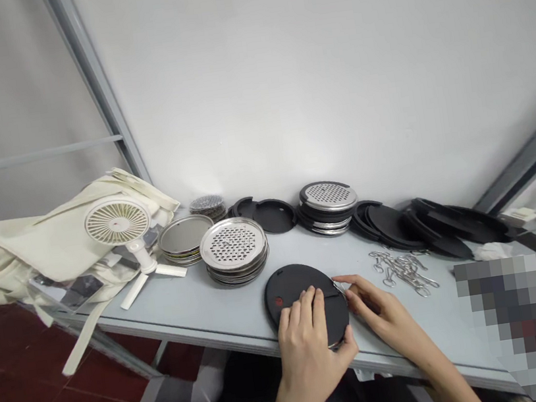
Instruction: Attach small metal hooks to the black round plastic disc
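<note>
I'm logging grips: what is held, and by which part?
The left hand holds the black disc by its top and edge; the right hand pinches a small metal piece at the disc's rim, exact spot unclear.

The place looks like a workshop or assembly corner: a grey surface [177,303] carries stacked perforated metal discs [232,242], a row of black round holders [392,227] and a heap of metal clips [408,268], with one black disc [292,282] under a person's fingers [306,309], beside a plain wall [280,73] and metal frame [91,73].
</note>
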Tool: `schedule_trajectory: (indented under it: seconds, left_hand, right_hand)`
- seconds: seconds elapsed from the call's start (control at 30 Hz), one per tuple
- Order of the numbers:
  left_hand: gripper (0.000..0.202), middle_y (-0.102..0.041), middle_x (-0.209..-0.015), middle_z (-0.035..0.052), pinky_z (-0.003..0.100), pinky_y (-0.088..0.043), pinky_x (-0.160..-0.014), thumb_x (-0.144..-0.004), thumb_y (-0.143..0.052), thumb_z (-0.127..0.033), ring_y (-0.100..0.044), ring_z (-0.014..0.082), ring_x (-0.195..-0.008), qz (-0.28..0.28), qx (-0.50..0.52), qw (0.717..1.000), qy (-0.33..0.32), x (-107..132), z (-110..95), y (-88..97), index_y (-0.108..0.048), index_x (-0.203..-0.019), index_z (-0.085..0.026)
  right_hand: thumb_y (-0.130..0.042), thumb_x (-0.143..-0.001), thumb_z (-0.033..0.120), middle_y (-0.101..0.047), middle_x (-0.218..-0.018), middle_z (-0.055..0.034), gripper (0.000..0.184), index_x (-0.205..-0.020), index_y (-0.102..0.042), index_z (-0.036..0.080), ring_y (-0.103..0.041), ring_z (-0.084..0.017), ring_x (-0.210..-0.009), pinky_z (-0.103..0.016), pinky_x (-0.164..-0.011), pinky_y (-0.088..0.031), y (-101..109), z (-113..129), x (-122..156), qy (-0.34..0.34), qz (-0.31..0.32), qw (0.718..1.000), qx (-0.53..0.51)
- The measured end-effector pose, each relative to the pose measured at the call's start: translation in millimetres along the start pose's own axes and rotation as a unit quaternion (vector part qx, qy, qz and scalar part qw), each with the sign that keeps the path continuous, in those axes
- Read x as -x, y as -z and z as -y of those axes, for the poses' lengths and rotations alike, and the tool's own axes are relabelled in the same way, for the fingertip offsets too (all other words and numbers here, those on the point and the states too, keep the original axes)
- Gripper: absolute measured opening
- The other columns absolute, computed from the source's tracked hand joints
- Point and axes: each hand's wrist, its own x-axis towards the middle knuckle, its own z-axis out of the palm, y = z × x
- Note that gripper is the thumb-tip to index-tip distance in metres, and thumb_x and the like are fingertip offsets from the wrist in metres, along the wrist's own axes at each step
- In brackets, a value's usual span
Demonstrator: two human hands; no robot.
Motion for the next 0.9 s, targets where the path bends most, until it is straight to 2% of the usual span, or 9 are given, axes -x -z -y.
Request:
schedule_trajectory:
  seconds: [0.43,0.9]
  left_hand:
    - [0.051,-0.064,-0.120,0.0102,0.039,-0.045,-0.086,-0.076,-0.060,-0.031,-0.060,0.0256,-0.104,0.001,0.002,1.000,0.003,0.7,0.6,-1.5,-0.056,-0.124,-0.012]
    - [0.051,-0.063,-0.121,0.0098,0.038,-0.045,-0.086,-0.077,-0.059,-0.032,-0.060,0.0257,-0.105,0.010,0.004,1.000,0.002,1.9,0.0,0.1,-0.057,-0.124,-0.013]
  right_hand:
    - [-0.044,-0.097,0.045,-0.053,-0.074,0.0012,0.036,-0.121,-0.051,0.019,-0.052,-0.015,-0.069,-0.025,-0.069,-0.043,-1.1,-2.9,-3.6,0.001,-0.004,1.000,-0.001]
    - [-0.040,-0.098,0.046,-0.050,-0.070,0.0026,0.034,-0.120,-0.049,0.021,-0.049,-0.014,-0.064,-0.024,-0.063,-0.043,-1.7,-2.1,-1.7,0.003,-0.005,1.000,0.011]
